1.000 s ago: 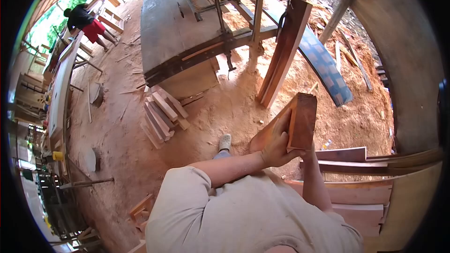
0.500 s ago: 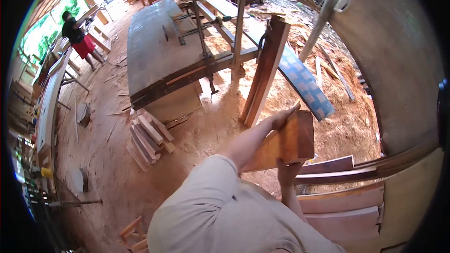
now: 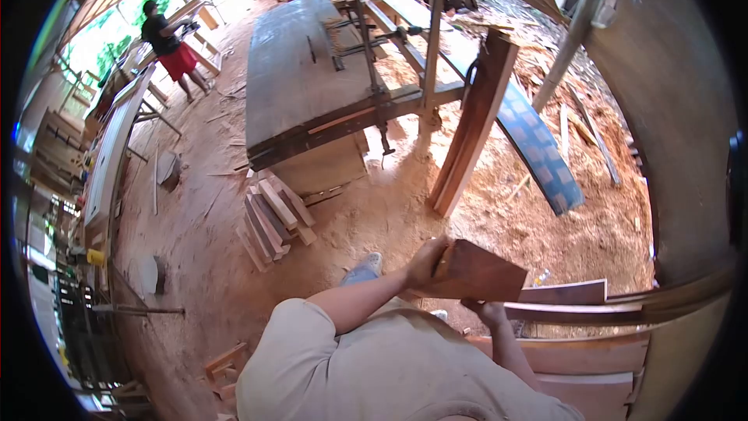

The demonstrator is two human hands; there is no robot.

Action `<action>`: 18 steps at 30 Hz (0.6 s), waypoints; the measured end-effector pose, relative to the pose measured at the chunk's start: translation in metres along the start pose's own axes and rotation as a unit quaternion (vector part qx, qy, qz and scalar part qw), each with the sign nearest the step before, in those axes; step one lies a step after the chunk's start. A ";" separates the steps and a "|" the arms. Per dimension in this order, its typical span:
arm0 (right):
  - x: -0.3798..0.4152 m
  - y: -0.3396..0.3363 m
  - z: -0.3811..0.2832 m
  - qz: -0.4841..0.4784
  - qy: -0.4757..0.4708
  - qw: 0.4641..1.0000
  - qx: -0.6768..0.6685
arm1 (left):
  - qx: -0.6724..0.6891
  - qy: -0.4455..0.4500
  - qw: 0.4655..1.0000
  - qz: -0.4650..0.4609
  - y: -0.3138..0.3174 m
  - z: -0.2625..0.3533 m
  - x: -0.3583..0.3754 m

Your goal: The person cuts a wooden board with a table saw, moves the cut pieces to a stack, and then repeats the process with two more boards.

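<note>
Item: we are lowering the wooden board (image 3: 479, 271) flatter toward the stacked planks (image 3: 573, 293), left hand (image 3: 430, 259) gripping its near-left edge, right hand (image 3: 491, 312) supporting underneath.

A wooden block (image 3: 477, 273) sits between the left hand (image 3: 430, 260) at its near-left end and the right hand (image 3: 489, 312) beneath it. Ahead stands a saw table (image 3: 300, 70), short offcuts (image 3: 273, 214) stacked at its foot. A plank (image 3: 474, 125) leans against it at the right. Stacked boards (image 3: 576, 327) lie to the right; another person (image 3: 167, 43) stands far left.
</note>
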State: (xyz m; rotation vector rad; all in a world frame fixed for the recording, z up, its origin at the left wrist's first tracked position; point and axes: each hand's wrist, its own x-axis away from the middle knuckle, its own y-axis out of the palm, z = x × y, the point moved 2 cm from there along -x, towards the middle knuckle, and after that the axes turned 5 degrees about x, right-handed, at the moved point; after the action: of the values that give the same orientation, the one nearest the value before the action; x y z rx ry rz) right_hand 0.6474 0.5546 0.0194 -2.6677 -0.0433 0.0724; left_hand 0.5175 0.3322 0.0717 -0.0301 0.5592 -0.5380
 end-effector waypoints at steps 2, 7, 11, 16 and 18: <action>-0.019 0.028 -0.025 -0.036 -0.084 0.992 0.090 | 0.019 -0.033 0.998 0.049 -0.024 -0.023 0.024; -0.072 0.093 -0.035 -0.031 -0.078 0.996 0.029 | 0.479 -0.323 0.809 0.109 -0.093 -0.058 0.023; -0.127 0.113 -0.079 -0.063 0.026 0.998 -0.019 | 0.481 -0.315 0.793 0.200 -0.143 -0.066 -0.004; -0.185 0.110 -0.196 -0.108 0.124 0.979 0.119 | 0.375 -0.251 0.874 0.180 -0.212 -0.124 0.005; -0.221 0.115 -0.247 -0.142 0.131 0.979 0.070 | 0.372 -0.316 0.866 0.107 -0.203 -0.162 0.044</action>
State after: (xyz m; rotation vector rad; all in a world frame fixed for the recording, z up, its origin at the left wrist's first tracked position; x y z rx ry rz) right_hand 0.4437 0.3309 0.1962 -2.4811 -0.3203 -0.3529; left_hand 0.3693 0.1543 -0.0538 0.5708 -0.3132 -0.4623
